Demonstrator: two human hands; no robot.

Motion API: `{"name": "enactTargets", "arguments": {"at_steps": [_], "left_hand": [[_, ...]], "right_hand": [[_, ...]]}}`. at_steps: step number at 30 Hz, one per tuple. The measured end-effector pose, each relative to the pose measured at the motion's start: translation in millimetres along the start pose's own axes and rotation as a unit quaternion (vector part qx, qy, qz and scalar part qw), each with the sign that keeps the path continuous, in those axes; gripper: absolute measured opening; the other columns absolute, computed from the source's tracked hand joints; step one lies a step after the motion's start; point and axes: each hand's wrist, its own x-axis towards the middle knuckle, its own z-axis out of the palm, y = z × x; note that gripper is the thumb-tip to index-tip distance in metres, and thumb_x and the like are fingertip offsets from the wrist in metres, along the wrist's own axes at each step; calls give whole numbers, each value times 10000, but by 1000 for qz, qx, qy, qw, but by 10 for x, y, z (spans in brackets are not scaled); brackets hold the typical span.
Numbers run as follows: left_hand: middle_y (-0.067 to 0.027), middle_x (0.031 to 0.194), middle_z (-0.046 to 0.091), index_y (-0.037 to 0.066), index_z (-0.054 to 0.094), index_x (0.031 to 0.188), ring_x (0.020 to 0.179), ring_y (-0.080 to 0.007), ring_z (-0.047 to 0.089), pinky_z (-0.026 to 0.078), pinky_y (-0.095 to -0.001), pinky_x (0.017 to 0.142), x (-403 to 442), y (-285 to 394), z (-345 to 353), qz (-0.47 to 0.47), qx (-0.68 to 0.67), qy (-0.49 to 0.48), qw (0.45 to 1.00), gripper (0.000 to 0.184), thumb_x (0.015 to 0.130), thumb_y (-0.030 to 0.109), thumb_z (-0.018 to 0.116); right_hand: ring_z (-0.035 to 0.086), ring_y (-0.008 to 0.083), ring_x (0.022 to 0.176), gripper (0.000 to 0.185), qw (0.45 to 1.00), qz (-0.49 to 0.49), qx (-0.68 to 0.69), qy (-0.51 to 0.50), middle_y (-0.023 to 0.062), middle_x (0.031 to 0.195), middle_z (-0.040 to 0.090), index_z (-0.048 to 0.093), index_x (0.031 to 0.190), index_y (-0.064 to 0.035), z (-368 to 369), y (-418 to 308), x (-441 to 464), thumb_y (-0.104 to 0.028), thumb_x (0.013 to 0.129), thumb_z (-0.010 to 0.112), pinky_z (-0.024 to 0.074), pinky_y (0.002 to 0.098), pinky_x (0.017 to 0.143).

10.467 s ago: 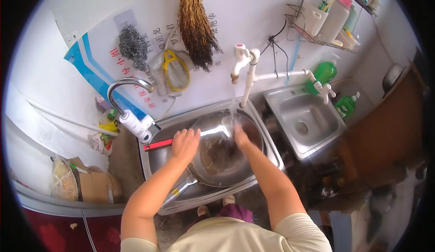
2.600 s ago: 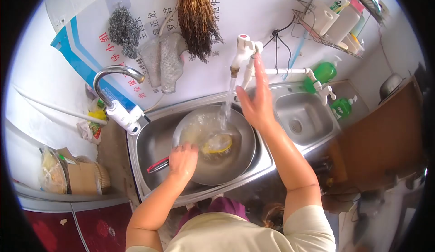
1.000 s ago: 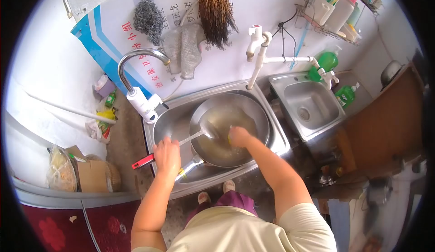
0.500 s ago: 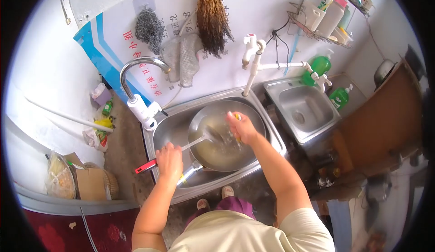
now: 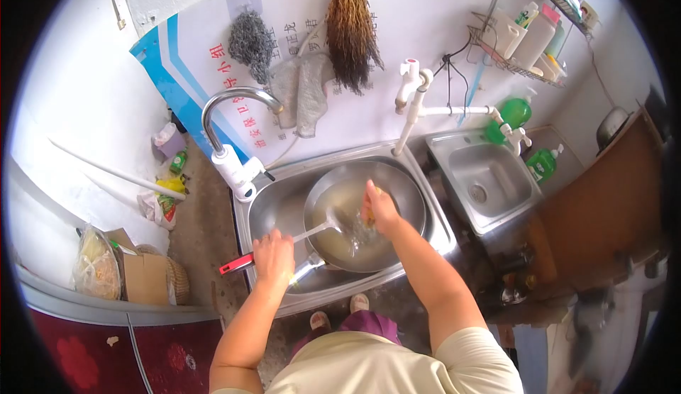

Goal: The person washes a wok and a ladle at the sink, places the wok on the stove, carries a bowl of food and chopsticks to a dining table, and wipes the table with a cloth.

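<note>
My left hand (image 5: 274,258) is closed around the metal shaft of a spatula (image 5: 312,232), just ahead of its red and black handle. The spatula's far end dips into cloudy water in a wok (image 5: 319,181), and its head is hard to make out. Over the wok's right half, my right hand (image 5: 381,209) is closed on a small yellow sponge (image 5: 368,218), mostly hidden by the fingers. Water splashes below that hand. The wok rests in a steel sink (image 5: 264,213), its handle (image 5: 306,269) pointing toward me at the lower left.
A curved faucet (image 5: 241,96) rises at the sink's left corner, and a white pipe tap (image 5: 411,89) stands behind. To the right are a smaller sink (image 5: 489,174) and green soap bottles (image 5: 545,165). A broom (image 5: 349,32) and a steel-wool bundle (image 5: 252,43) hang on the wall.
The view has shifted, so everything sits a little further right and lower. My right hand has moved down and toward me relative to the wok, with splashing beneath it. Both hands keep their holds.
</note>
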Motion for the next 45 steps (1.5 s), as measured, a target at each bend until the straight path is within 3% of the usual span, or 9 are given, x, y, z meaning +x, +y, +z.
{"name": "enactTargets", "arguments": {"at_steps": [7, 10, 14, 17, 20, 23, 29, 37, 45], "left_hand": [[-95, 803, 561, 76, 627, 756, 807, -265, 585, 418, -398, 718, 46, 37, -94, 38, 14, 11, 999, 96, 663, 55, 614], [-105, 806, 557, 65, 615, 737, 815, -281, 576, 420, -405, 719, 74, 78, -100, 46, -10, 37, 998, 151, 598, 9, 639], [-103, 790, 553, 72, 612, 722, 796, -273, 574, 412, -402, 691, 87, 137, -161, 55, -15, 62, 996, 130, 611, 3, 616], [-97, 779, 552, 74, 608, 708, 780, -266, 574, 406, -399, 671, 97, 152, -174, 62, -13, 66, 996, 110, 623, 6, 600], [-92, 769, 552, 75, 604, 700, 771, -263, 574, 403, -396, 662, 88, 160, -173, 68, -16, 64, 995, 97, 627, 11, 593], [-89, 760, 551, 72, 603, 699, 774, -262, 573, 401, -396, 665, 79, 150, -160, 63, -16, 60, 996, 92, 630, 12, 587], [-86, 758, 549, 76, 613, 711, 766, -256, 577, 405, -376, 668, 74, 81, -243, 58, -4, 65, 996, 71, 646, 52, 626], [-81, 753, 540, 80, 597, 709, 748, -255, 566, 400, -378, 663, 30, 35, -309, 59, -25, 111, 992, 106, 620, 43, 639], [-84, 738, 532, 75, 586, 713, 738, -258, 564, 395, -385, 647, 14, 35, -286, 67, -39, 117, 990, 70, 650, 52, 607]], "right_hand": [[497, 168, 681, 578, 986, 42, 59, -147, 61, 816, 526, 419, 1311, -190, 37, -377, -142, -580, 897, 322, 447, 342, 586], [518, 173, 715, 515, 980, 75, 13, -184, 63, 826, 523, 448, 1256, -160, -28, -450, -186, -529, 901, 392, 459, 338, 586], [547, 180, 671, 295, 975, 88, 16, -203, 66, 808, 524, 474, 1032, -103, 35, -407, -233, -243, 822, 628, 470, 306, 582], [579, 192, 694, 272, 976, 38, -4, -216, 63, 820, 538, 486, 978, -82, 40, -382, -240, -148, 781, 663, 485, 303, 634], [601, 201, 731, 226, 961, -102, -210, -147, 72, 800, 559, 517, 918, -54, 155, -529, -290, -132, 770, 669, 482, 306, 681], [597, 202, 703, 231, 865, -278, -404, -101, 80, 770, 577, 533, 868, -32, 260, -672, -216, -185, 773, 677, 468, 312, 678], [547, 174, 629, 275, 845, -305, -431, -83, 74, 708, 583, 560, 810, -22, 511, -941, -58, -251, 759, 704, 455, 320, 633], [448, 95, 510, 328, 957, -226, -170, -72, 22, 593, 514, 558, 752, -20, 947, -1279, 76, -324, 815, 663, 382, 251, 482], [494, 150, 511, 424, 977, -195, 22, -79, 48, 628, 500, 489, 833, -63, 1421, -1675, 410, -484, 867, 516, 405, 275, 478]]}}
